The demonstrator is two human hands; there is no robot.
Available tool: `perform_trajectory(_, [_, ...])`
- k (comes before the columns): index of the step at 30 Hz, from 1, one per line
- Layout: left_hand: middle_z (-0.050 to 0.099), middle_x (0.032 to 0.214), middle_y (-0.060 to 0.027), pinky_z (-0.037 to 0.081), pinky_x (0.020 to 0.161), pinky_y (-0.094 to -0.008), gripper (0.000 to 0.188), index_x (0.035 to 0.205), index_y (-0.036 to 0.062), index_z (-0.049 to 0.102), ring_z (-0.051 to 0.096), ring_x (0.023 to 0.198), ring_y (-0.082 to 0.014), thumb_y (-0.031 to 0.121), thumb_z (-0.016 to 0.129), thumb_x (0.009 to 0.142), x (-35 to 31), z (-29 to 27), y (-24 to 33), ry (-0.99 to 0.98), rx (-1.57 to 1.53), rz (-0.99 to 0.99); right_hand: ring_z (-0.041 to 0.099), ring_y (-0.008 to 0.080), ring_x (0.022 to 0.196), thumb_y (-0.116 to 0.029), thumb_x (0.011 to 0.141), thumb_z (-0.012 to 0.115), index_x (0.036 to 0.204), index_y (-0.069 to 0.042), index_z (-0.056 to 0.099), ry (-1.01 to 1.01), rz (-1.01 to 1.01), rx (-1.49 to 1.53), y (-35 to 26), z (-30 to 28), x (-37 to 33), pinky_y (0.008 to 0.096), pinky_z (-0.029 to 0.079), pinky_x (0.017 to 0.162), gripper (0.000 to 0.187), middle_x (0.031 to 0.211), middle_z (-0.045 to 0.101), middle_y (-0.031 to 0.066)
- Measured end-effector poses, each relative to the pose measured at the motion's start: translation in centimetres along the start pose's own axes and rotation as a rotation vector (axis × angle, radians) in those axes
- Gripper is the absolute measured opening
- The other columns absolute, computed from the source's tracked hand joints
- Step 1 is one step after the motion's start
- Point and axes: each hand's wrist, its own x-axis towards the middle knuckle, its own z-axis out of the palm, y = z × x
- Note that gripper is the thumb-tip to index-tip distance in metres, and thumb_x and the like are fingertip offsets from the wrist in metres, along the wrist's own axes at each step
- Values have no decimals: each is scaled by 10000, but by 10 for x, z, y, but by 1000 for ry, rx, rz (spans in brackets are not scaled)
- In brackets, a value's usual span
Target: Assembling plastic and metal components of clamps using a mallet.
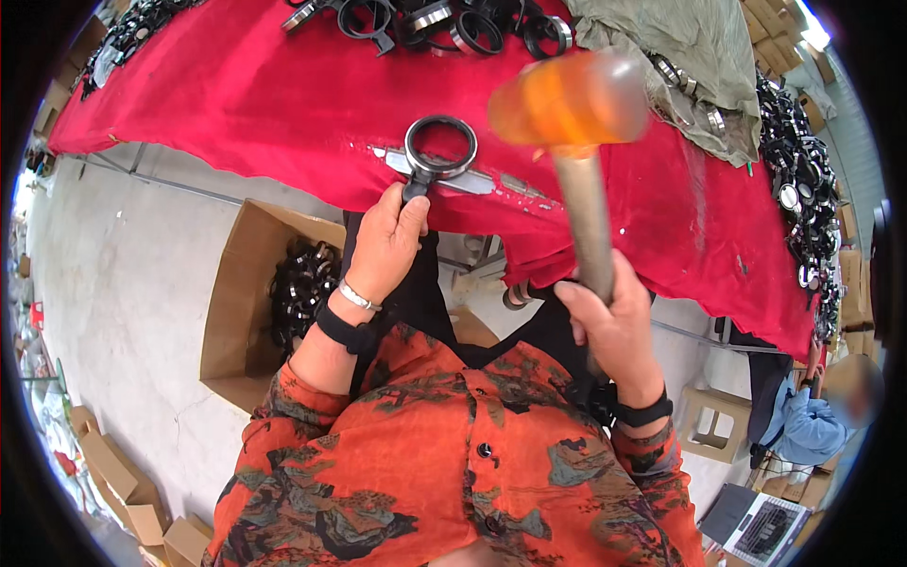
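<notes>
My left hand (385,244) grips the short black handle of a round ring-shaped part (441,173), black with a silver metal rim. The ring rests over a grey metal strip (477,182) near the edge of the red cloth. In my right hand (614,326) is a mallet (588,213) with a wooden handle, its fingers wrapped round the grip. The mallet's translucent orange head (567,99) is raised above the table, right of the ring, and slightly blurred. The two do not appear to touch.
Several similar black and silver rings (430,19) lie at the table's far side, beside a grey-green sheet (685,57). A dense pile of black parts (798,189) covers the right end. An open cardboard box (231,312) with black parts stands at my left. A person in blue (808,425) is at the right.
</notes>
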Motion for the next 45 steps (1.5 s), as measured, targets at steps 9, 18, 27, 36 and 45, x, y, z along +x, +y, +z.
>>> perform_trajectory(9, [552, 688, -25, 445, 532, -233, 269, 863, 33, 501, 535, 587, -97, 275, 497, 980, 1, 7, -2, 8, 30, 36, 625, 316, 641, -243, 791, 732, 910, -11, 507, 8, -126, -311, 28, 12, 5, 365, 472, 570, 344, 709, 593, 195])
perform_trajectory(18, [558, 677, -199, 439, 574, -423, 265, 893, -2, 499, 574, 656, -392, 255, 543, 941, -1, 11, -5, 107, 90, 127, 592, 426, 692, -306, 806, 704, 912, -3, 453, -145, -541, -760, -18, 44, 51, 471, 456, 572, 407, 706, 569, 227])
perform_trajectory(27, [522, 651, -205, 407, 555, -440, 303, 831, 10, 449, 533, 641, -420, 273, 565, 930, 2, 8, -7, 77, 103, 81, 579, 406, 654, -306, 818, 701, 899, 29, 474, 19, -340, -571, -15, 25, 75, 424, 449, 575, 412, 684, 558, 243])
perform_trajectory(36, [543, 631, -154, 433, 547, -385, 282, 834, 19, 455, 563, 597, -333, 262, 551, 940, -1, 8, -4, 84, 100, 108, 551, 187, 548, -283, 800, 735, 938, 40, 508, 79, -196, -298, -1, 11, 33, 350, 448, 523, 418, 639, 524, 131])
perform_trajectory(45, [612, 776, -68, 478, 618, -271, 198, 874, -4, 578, 590, 669, -140, 179, 520, 920, -64, -88, 24, 37, 137, -91, 491, 93, 467, -279, 812, 708, 928, 14, 532, -102, 135, -47, 23, -20, 27, 254, 406, 426, 361, 624, 527, 32])
